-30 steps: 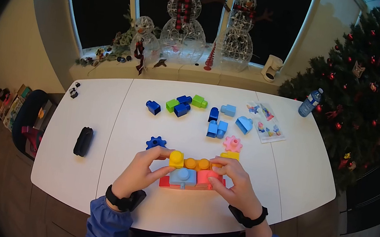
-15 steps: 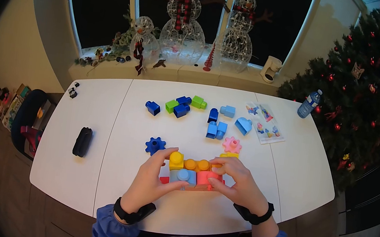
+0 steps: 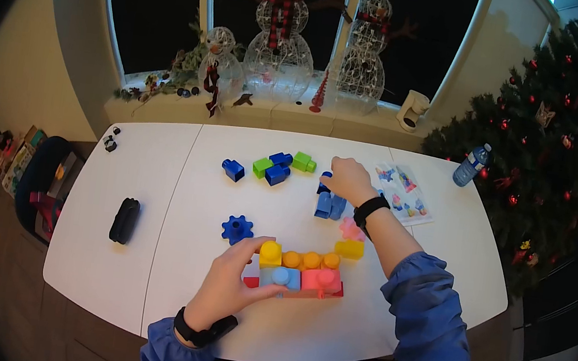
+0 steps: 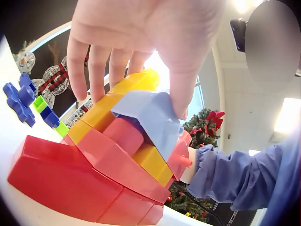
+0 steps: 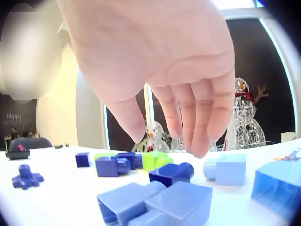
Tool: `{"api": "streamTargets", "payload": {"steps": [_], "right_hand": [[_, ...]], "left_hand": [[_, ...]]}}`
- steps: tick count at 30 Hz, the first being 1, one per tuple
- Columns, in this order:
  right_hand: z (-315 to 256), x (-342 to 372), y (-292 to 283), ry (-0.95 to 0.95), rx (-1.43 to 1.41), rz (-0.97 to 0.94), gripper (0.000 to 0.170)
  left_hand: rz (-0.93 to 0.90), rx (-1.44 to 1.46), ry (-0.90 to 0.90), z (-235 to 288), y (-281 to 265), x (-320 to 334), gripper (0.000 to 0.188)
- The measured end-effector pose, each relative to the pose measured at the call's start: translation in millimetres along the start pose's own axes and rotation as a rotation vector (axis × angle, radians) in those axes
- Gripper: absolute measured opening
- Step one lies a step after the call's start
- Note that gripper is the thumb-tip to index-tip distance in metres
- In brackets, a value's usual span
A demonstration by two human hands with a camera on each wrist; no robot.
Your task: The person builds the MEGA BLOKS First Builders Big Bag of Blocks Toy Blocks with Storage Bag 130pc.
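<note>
On the table's near side, my left hand (image 3: 222, 285) holds a build of toy blocks, its thumb against a light blue block (image 4: 148, 117) and its fingers behind a yellow block (image 3: 269, 257). Orange-yellow studs (image 3: 311, 260), a coral block (image 3: 320, 280) and a red base (image 4: 70, 179) also belong to the build. My right hand (image 3: 351, 180) hangs over the loose blue blocks, fingers pointing down and nothing between them. Below it in the right wrist view are a dark blue block (image 5: 167, 174), a light blue block (image 5: 233, 169) and two mid-blue blocks (image 5: 181, 202) side by side.
Farther left lie green blocks (image 3: 304, 161) and dark blue blocks (image 3: 233, 169). A dark blue gear (image 3: 236, 229), pink gear (image 3: 350, 228) and yellow block (image 3: 349, 249) surround the build. A picture sheet (image 3: 410, 200), water bottle (image 3: 471, 166) and black case (image 3: 124, 220) also rest on the table.
My right hand has let go of the build and moved away, up over the loose blue blocks. The left hand stays at the build, its thumb now across the light blue block.
</note>
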State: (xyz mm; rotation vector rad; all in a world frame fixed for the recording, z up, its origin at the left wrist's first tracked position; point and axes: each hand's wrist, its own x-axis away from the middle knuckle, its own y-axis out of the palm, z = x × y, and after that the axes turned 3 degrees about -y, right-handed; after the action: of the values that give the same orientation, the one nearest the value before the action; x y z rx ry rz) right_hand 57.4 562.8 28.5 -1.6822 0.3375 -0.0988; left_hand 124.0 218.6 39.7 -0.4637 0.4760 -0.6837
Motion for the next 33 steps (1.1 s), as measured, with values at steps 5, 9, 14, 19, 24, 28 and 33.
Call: {"api": "streamTargets", "payload": {"steps": [5, 9, 14, 19, 24, 28, 33], "right_hand": [[-11, -19, 10, 0.117, -0.03, -0.086, 0.044], [-15, -14, 4, 0.108, -0.101, -0.089, 0.045], [-28, 32, -39, -0.041, -0.531, -0.064, 0.055], [-49, 112, -75, -0.286, -1.0, -0.217, 0.049], [-58, 152, -76, -0.526, -0.877, -0.127, 0.044], [-60, 159, -72, -0.634, -0.738, -0.036, 0.038], [-59, 153, -69, -0.719, -0.689, -0.008, 0.034]], "left_hand": [[0.002, 0.005, 0.005, 2, -1, 0, 0.078], [0.001, 0.013, 0.019, 0, -1, 0, 0.079], [0.015, 0.025, 0.028, -2, 0, 1, 0.079], [0.047, 0.022, 0.064, -2, 1, 1, 0.079], [0.056, 0.019, 0.073, -1, 1, 1, 0.079], [0.053, 0.006, 0.07, 0, 1, 0, 0.079], [0.051, 0.017, 0.062, 1, 1, 0, 0.078]]}}
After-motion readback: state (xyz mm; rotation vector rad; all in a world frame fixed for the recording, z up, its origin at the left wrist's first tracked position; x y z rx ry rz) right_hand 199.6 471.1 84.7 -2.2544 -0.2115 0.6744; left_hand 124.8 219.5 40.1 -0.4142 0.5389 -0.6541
